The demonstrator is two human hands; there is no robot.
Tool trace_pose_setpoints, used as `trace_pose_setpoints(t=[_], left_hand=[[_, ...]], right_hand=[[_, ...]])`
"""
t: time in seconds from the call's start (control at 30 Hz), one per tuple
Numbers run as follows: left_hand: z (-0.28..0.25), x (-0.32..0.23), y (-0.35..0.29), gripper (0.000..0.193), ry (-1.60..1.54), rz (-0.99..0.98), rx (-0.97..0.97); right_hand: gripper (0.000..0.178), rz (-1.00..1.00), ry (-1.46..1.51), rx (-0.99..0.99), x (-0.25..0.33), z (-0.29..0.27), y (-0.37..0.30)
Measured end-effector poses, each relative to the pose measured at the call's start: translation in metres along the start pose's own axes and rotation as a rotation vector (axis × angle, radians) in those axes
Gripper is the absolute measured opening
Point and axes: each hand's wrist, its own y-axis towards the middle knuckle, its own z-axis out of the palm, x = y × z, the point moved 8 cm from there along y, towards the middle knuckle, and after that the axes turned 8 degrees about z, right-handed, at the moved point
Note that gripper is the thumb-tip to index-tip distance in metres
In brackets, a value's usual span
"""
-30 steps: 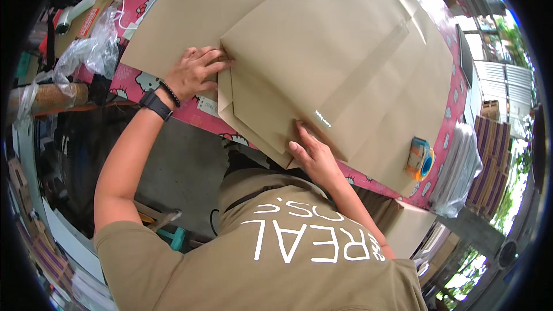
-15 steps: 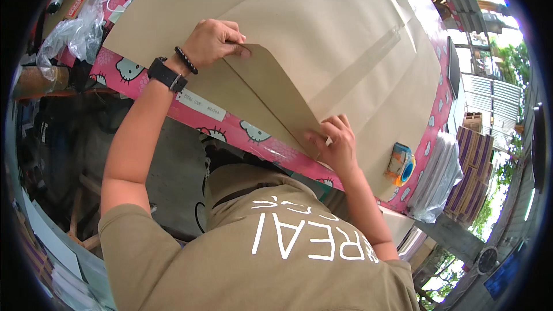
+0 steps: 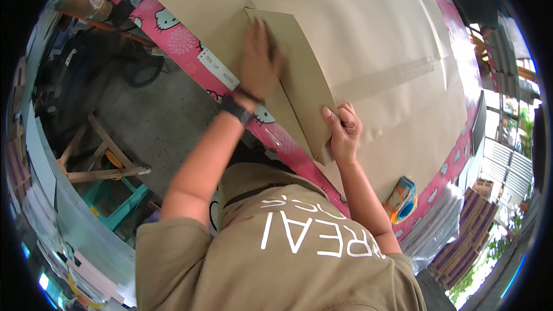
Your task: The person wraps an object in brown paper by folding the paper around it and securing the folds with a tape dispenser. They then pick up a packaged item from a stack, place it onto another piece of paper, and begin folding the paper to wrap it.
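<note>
A large sheet of brown kraft paper covers most of the tabletop, with a strip of clear tape across it. Along its near side, a long flap is folded over toward the far side. My left hand, smeared by motion, lies flat along the crease with its fingers stretched out. At the flap's right part, my right hand has its fingers curled and its thumb up, gripping the paper's edge. Part of the flap's near corner is hidden by this hand.
A tape dispenser with a blue-cored roll sits on the paper at right. Pink patterned covering edges the table, bearing a white label. Plastic-wrapped sheets and cardboard stacks stand right; a teal stool stands lower left.
My left hand has let go of the flap's far left corner and now lies flat on the crease. My right hand has closed on the flap's edge. The view has shifted.
</note>
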Motion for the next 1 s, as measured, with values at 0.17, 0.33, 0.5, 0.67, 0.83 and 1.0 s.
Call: trace_pose_setpoints(t=[0.17, 0.33, 0.5, 0.67, 0.83, 1.0], left_hand=[[0.007, -0.058, -0.022, 0.063, -0.007, 0.079, 0.034], [0.022, -0.066, -0.009, 0.068, 0.346, 0.18, 0.254], [0.025, -0.075, 0.003, 0.095, 0.589, 0.018, 0.449], [0.031, -0.071, 0.008, 0.102, 0.641, 0.116, 0.361], [0.035, -0.066, 0.016, 0.092, 0.546, 0.047, 0.434], [0.037, -0.056, 0.022, 0.08, 0.545, 0.001, 0.431]], right_hand=[[0.029, 0.048, -0.077, 0.062, -0.006, -0.003, 0.0], [0.007, 0.126, 0.052, 0.077, -0.012, -0.036, -0.006], [0.029, 0.279, -0.261, -0.495, -0.051, -0.227, -0.079], [0.073, 0.383, -1.134, -0.664, -0.108, -0.31, -0.194], [0.071, 0.479, -1.119, -0.688, -0.105, -0.293, -0.225], [0.045, 0.533, -0.248, -0.531, -0.099, -0.294, -0.211]])
